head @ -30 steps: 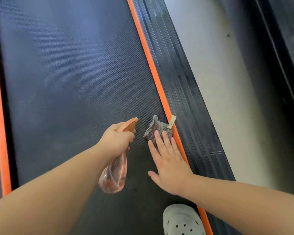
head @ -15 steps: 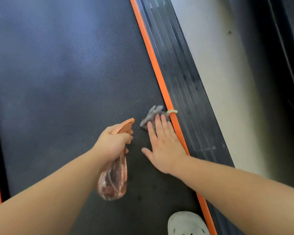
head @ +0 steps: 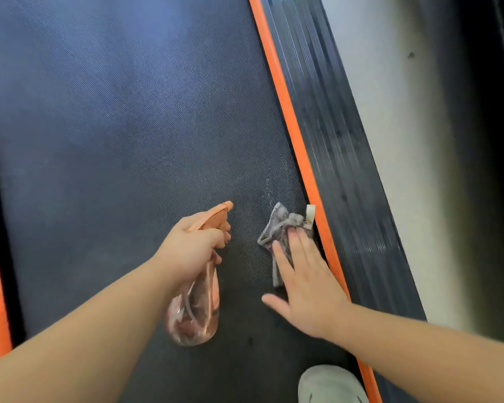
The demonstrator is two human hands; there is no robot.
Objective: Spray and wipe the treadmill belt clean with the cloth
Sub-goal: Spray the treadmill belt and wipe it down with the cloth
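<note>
Right now I am in the wiping step, I judge. My left hand (head: 192,245) grips the neck of the spray bottle (head: 195,309), fingers (head: 216,237) curled round it under the orange trigger head. The nozzle points toward 1 o'clock and the clear body hangs toward 6 o'clock over the treadmill belt (head: 128,126).

At about 3 o'clock from the nozzle the cloth (head: 277,228) lies crumpled on the belt, close against the orange strip (head: 291,120) along the belt's right edge. My right hand (head: 306,283) presses flat on the cloth's near part, fingers straight and close together, thumb spread toward 9 o'clock, gripping nothing. Fine pale specks, probably spray, show on the belt at 12 o'clock from the cloth. Past the strip runs the ribbed side rail (head: 341,141); my shoe (head: 329,385) sits at 6 o'clock.

The next move, as I see it, calls for sliding the cloth toward 12 o'clock through those specks, palm pressure even so it does not bunch, then working toward 9 o'clock across the wide stretch of belt.
</note>
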